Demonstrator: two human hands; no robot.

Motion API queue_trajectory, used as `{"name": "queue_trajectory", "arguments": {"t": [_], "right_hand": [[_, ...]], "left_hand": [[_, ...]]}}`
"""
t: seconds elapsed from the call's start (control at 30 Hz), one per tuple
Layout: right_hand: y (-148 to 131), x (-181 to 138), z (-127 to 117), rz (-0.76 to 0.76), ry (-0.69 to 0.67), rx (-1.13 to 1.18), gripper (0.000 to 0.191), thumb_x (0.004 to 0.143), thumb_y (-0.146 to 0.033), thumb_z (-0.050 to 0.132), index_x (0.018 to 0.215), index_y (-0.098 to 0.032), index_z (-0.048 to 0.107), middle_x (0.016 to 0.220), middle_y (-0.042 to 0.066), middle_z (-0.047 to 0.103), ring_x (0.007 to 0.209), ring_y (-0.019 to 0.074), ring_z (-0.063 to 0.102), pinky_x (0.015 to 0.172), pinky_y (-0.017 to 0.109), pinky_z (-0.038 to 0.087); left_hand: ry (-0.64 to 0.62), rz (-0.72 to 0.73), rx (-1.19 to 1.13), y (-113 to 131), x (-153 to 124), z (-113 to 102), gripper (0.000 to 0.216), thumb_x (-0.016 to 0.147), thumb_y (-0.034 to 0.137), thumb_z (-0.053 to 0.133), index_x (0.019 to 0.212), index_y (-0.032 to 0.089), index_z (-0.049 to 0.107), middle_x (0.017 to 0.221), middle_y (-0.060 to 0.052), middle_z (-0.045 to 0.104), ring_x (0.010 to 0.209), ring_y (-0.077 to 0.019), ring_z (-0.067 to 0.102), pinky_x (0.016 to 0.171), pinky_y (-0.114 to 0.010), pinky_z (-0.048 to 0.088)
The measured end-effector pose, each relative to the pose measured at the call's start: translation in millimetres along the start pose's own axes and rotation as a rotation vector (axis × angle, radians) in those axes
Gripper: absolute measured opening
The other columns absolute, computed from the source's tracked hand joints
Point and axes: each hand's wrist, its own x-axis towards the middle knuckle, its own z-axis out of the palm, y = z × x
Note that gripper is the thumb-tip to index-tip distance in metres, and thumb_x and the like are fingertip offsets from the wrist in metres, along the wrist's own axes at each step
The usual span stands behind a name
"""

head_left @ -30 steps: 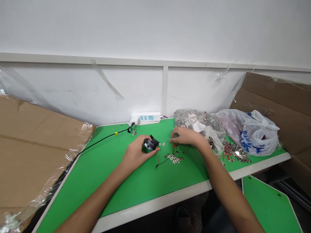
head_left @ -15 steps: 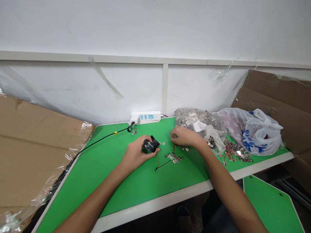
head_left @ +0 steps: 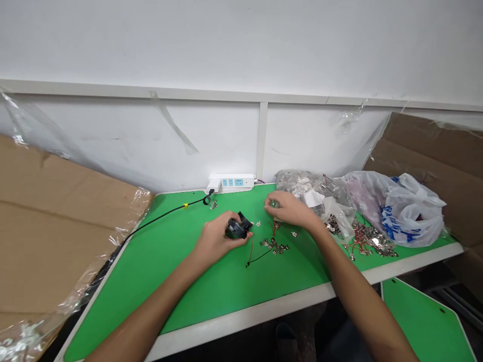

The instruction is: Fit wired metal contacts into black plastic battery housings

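The left hand (head_left: 217,240) grips a small black cooling fan (head_left: 238,227) with red and black wires (head_left: 250,255). The right hand (head_left: 289,209) bunches its fingertips just above metal crimp terminals (head_left: 274,246); anything pinched is hidden.

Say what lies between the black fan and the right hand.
Head view: a metal terminal and red wire lie between the black fan and right hand.

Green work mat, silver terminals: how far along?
Looks done: a heap of silver terminals on red wires at the right of the green mat. In hand: the left hand holds a round black part with red and black leads. The right hand is curled; contents unclear. Left: a clear plastic bag of silver terminals.
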Motion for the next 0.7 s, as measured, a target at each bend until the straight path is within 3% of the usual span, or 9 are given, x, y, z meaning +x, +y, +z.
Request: {"name": "queue_trajectory", "arguments": {"t": [0.23,0.47,0.7], "right_hand": [[-6.7,0.4,-3.0,-0.014,0.215,0.188,0.013,0.099,-0.029,0.060,0.089,-0.024,0.067,0.101,0.002,0.076,0.098,0.0233,0.069,0.090,0.036,0.050],[-3.4,3.3,0.2,-0.051,0.332,0.183,0.012,0.099,-0.029,0.062,0.089,-0.024,0.066,0.110,0.004,0.074,0.109,0.0237,0.066,0.100,0.040,0.047],[-4.8,3.4,1.4,-0.047,0.339,0.189,0.011,0.099,-0.029,0.062,0.089,-0.024,0.065,0.114,0.004,0.073,0.113,0.0246,0.065,0.105,0.043,0.046]], "left_hand": [[0.081,-0.022,-0.020,1.4,-1.8,-1.0,0.043,0.082,0.051,0.084,0.112,0.026,0.065,0.104,-0.001,0.078,0.088,-0.0231,0.076,0.075,-0.035,0.059],[0.215,0.342,-0.131,-9.1,-3.3,8.6,0.042,0.083,0.032,0.088,0.112,0.026,0.059,0.111,-0.005,0.075,0.116,-0.0275,0.074,0.100,-0.043,0.062],[0.211,0.415,-0.151,-6.1,0.3,9.5,0.044,0.083,0.024,0.089,0.116,0.026,0.060,0.115,-0.006,0.074,0.123,-0.0272,0.072,0.108,-0.046,0.060]]}}
